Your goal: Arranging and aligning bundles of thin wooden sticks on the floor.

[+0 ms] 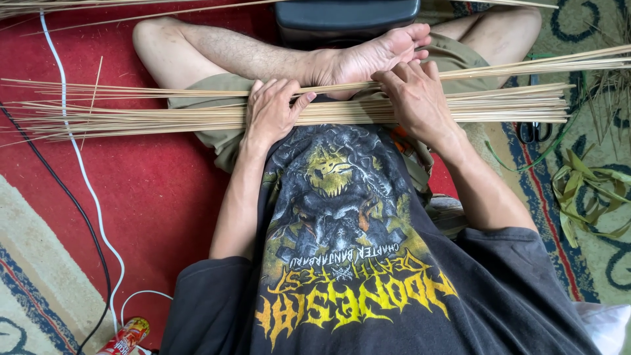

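Sticks: a bundle of thin pale sticks (164, 117) lies across the person's lap, running from the far left of the scene to the right, where the ends sit over the patterned rug.
Loose sticks: a second, thinner group (559, 62) fans upward toward the right edge, just above the main bundle.
Left hand: the left hand (271, 112) rests palm down on the bundle, left of centre.
Left fingers: the fingers (263, 89) are curled over the far side of the sticks, with the thumb stretched along them to the right; they press on the bundle rather than close round it.
Right hand: the right hand (413, 95) lies on the sticks right of centre, touching the sole of the bare foot (374, 58).
Right fingers: spread flat and pointing away from the body, on top of the sticks; whether any stick is pinched beneath them cannot be told.
Legs: crossed, in khaki shorts (217, 135), with the bundle laid over them.
Shirt: a dark T-shirt (368, 263) with a yellow and grey print fills the near centre.
Floor covering: a red carpet (151, 190) at left and a rug with blue curling patterns (591, 217) at right.
Cables: a white cable (85, 177) and a black cable (66, 190) run along the left side.
Scissors: a dark pair (534, 131) lies on the rug, just beyond the stick ends.
Leaf strips: green strips (585, 190) are piled at right.
Can: a red can (128, 334) lies at the near left edge.
Dark object: a black box-like thing (345, 16) stands at the far centre, beyond the foot.
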